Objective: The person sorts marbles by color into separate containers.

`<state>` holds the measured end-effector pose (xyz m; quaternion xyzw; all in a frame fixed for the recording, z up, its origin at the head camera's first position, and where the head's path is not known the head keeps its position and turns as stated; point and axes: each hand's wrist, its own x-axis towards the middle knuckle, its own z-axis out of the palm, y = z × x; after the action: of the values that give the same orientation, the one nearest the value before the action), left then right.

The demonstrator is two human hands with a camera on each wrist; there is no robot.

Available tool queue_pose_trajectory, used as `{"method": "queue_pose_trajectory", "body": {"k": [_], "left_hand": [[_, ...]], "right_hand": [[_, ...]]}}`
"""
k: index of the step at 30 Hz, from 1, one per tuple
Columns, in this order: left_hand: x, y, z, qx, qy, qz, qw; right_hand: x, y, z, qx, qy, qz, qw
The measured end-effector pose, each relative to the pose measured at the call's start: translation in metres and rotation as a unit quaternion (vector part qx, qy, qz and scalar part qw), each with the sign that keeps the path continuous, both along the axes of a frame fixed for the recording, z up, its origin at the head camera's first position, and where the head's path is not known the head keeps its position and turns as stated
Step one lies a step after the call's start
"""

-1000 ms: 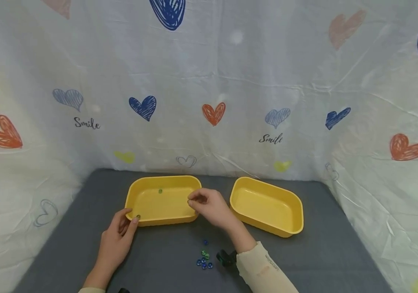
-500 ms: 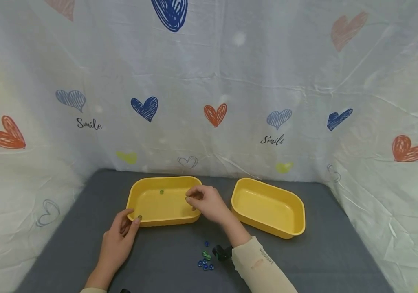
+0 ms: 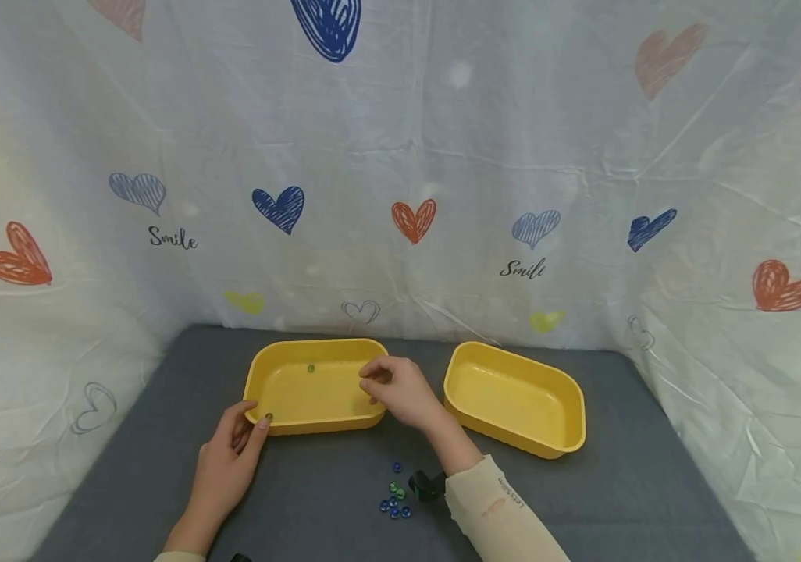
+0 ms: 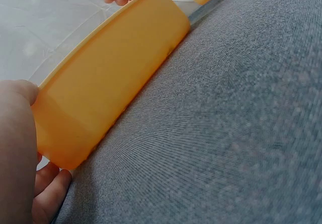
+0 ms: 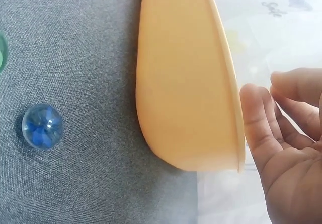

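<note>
My left hand (image 3: 225,460) grips the near left corner of a yellow plastic box (image 3: 316,428), its thumb at the rim and other fingers round the side. A green marble (image 3: 311,368) lies in this box toward the back; a darker marble (image 3: 269,417) shows by the left thumb. Over the box's right end is my right hand (image 3: 400,390), fingers loosely bent. In the right wrist view a small gap parts its thumb (image 5: 251,103) from the forefinger, with nothing between them. On the grey cloth below lie several blue and green marbles, among them a blue one (image 5: 42,126).
To the right stands a second yellow box (image 3: 513,398), set at an angle, with no marbles visible in it. Grey cloth (image 3: 625,484) covers the table. A white curtain (image 3: 344,265) printed with hearts hangs behind and at both sides.
The right hand moved slightly left over the box, then slightly back. A small greenish thing at its fingertips half a second ago no longer shows there. The left hand keeps its hold.
</note>
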<state>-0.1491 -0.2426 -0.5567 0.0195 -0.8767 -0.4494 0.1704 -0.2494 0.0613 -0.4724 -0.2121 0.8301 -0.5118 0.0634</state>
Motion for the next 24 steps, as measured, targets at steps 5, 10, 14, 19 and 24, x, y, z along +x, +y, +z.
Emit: {"method": "queue_pose_trajectory", "body": {"k": [5,10,14,19,24], "left_hand": [[0.0,0.0,-0.001,-0.005,-0.004,0.001,1.0],[0.0,0.001,-0.001,-0.004,-0.007,0.0,1.0],[0.0,0.001,-0.001,-0.004,-0.005,0.002,1.0],[-0.001,0.001,0.0,-0.006,-0.004,0.004,1.0],[-0.001,0.0,0.0,-0.002,-0.01,0.002,1.0]], "right_hand": [[0.0,-0.001,-0.001,0.004,0.0,-0.002,1.0],[0.002,-0.001,-0.004,0.008,-0.005,-0.004,1.0],[0.005,0.0,-0.003,0.004,-0.005,-0.004,1.0],[0.014,0.005,-0.001,-0.012,0.003,0.007,1.0],[0.028,0.015,-0.002,-0.02,0.002,0.032,0.999]]}}
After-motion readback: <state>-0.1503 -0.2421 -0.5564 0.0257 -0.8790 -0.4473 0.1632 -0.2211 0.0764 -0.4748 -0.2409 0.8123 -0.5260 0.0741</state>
